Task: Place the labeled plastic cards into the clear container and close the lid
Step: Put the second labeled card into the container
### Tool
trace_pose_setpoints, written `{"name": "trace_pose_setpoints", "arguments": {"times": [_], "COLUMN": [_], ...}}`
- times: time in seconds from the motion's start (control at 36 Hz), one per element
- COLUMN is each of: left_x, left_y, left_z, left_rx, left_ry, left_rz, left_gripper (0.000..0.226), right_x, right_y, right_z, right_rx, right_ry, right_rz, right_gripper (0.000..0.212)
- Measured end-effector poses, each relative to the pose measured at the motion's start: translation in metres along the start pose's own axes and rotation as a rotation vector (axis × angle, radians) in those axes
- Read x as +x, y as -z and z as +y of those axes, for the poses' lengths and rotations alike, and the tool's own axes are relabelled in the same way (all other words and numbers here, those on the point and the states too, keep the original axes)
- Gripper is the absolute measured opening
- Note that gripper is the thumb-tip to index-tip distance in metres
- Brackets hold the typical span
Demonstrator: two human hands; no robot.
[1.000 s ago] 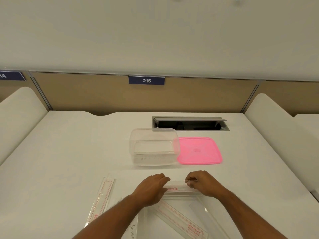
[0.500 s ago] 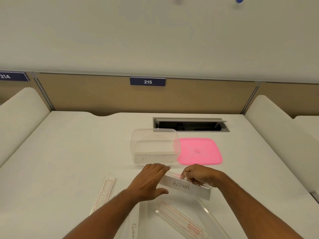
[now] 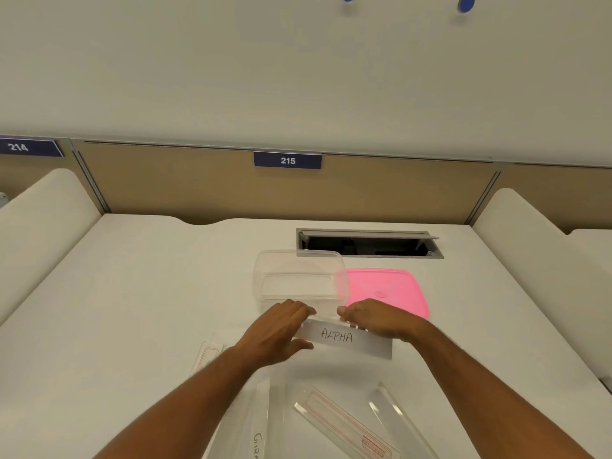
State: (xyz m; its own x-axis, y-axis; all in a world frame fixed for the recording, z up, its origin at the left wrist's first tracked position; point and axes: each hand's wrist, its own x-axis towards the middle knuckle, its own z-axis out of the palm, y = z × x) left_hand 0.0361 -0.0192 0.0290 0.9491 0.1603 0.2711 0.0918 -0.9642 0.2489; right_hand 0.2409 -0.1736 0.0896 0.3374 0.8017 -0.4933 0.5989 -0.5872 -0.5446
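My left hand pinches one end of the ALPHA card, thumb under, fingers curled over its top edge; my right hand grips the other end the same way. The card is a flat, stiff, translucent white strip with handwritten letters, held just before the clear container, which stands open mid-table. Its glossy pink lid lies alongside. More clear cards lie by the near edge.

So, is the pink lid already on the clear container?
No, the pink lid lies flat on the table to the right of the open clear container.
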Motion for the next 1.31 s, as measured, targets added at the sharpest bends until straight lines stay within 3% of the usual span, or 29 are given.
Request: {"name": "trace_pose_setpoints", "arguments": {"times": [0.11,0.22,0.33,0.5,0.97,1.19,1.31], "left_x": [0.009,0.019,0.029,0.038,0.063,0.073,0.076], "left_y": [0.014,0.026,0.036,0.045,0.064,0.051,0.042], "left_z": [-0.013,-0.021,-0.032,-0.047,-0.088,-0.111,-0.119], "left_rx": [0.008,0.008,0.029,0.039,0.016,0.014,0.036], "left_ry": [0.026,0.060,0.079,0.123,0.205,0.281,0.299], "left_rz": [0.052,0.100,0.123,0.134,0.077,-0.026,-0.061], "left_gripper": [0.064,0.062,0.062,0.062,0.060,0.053,0.046], "right_x": [0.003,0.004,0.007,0.019,0.061,0.091,0.105], "right_y": [0.016,0.024,0.030,0.036,0.058,0.060,0.055], "right_z": [-0.016,-0.024,-0.034,-0.045,-0.065,-0.063,-0.058], "right_rx": [-0.114,-0.293,-0.499,-0.644,-0.663,-0.637,-0.647], "right_ry": [0.153,0.177,0.201,0.207,0.269,0.258,0.256], "right_rz": [0.088,0.198,0.275,0.353,0.461,0.368,0.315], "right_gripper": [0.062,0.036,0.065,0.069,0.052,0.045,0.032]}}
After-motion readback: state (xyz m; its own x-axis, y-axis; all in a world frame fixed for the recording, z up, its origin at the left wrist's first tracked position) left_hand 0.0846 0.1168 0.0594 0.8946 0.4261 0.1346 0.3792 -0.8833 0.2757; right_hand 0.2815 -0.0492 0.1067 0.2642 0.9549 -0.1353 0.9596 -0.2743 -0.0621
